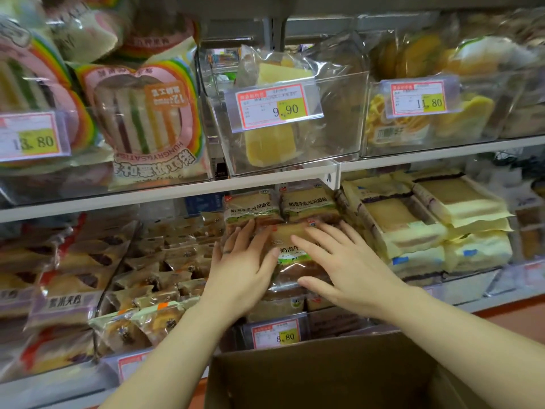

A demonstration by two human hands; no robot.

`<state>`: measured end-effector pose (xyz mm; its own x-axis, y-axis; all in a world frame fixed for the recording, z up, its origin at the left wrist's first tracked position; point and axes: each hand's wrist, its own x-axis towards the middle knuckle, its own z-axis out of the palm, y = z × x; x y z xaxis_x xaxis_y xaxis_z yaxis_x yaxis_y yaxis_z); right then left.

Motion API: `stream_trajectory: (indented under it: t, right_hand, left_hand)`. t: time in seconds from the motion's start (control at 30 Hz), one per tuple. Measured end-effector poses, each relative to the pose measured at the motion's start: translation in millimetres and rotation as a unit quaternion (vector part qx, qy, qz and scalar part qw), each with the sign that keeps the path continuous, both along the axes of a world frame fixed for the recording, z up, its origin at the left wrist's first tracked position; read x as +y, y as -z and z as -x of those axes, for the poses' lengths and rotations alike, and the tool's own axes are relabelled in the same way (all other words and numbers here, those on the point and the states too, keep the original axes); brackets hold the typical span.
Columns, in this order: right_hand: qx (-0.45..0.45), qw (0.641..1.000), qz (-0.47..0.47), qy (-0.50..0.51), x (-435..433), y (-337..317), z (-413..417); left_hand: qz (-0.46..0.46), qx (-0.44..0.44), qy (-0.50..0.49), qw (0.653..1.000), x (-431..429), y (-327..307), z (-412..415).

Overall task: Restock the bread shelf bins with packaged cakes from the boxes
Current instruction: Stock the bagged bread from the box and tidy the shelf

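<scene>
A packaged toast cake (290, 252) with a green-and-white label lies on top of the stack in the middle bin of the lower shelf. My left hand (240, 267) presses flat on its left side, fingers spread. On the right side of the same pack rests my right hand (339, 261), fingers apart, thumb under the front edge. Two more identical packs (308, 203) stand behind it. An open brown cardboard box (339, 376) sits below the shelf, right under my forearms; its inside is hidden.
Small wrapped cakes (165, 278) fill the bin to the left, yellow-wrapped cake slices (427, 219) the bin to the right. The upper shelf holds clear bins with a 9.90 price tag (278, 107), rainbow sandwich packs (147, 113) and waffles (413, 125).
</scene>
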<state>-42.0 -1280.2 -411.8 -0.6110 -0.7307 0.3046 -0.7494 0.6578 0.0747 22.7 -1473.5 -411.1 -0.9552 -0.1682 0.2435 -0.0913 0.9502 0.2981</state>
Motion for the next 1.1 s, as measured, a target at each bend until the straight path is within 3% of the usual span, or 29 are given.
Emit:
stream_trajectory:
  t: [0.07, 0.3, 0.37, 0.47, 0.6, 0.87, 1.1]
  right_hand:
    - [0.030, 0.999, 0.013, 0.008, 0, 9, -7]
    - [-0.013, 1.000, -0.017, -0.013, 0, 21, -12]
    - [-0.044, 0.999, 0.007, -0.022, 5, 17, -12]
    - [-0.014, 0.998, 0.053, -0.013, 27, 14, -17]
    - [0.000, 0.989, 0.129, 0.072, 74, 19, -12]
    - [0.002, 0.946, 0.190, 0.262, 157, 10, 42]
    - [-0.115, 0.943, 0.130, 0.284, 189, -7, 87]
  left_hand:
    - [0.003, 0.011, 0.016, 1.000, 2, 3, -8]
    - [0.052, -0.035, 0.035, 0.997, 12, 17, -19]
    - [0.062, -0.011, 0.022, 0.998, 15, 15, -21]
    - [0.088, 0.065, 0.028, 0.994, 33, 8, -27]
    - [0.111, 0.104, 0.108, 0.982, 77, 0, -19]
    - [0.188, 0.047, 0.168, 0.967, 153, -4, 43]
    - [0.209, -0.029, 0.167, 0.963, 184, -16, 106]
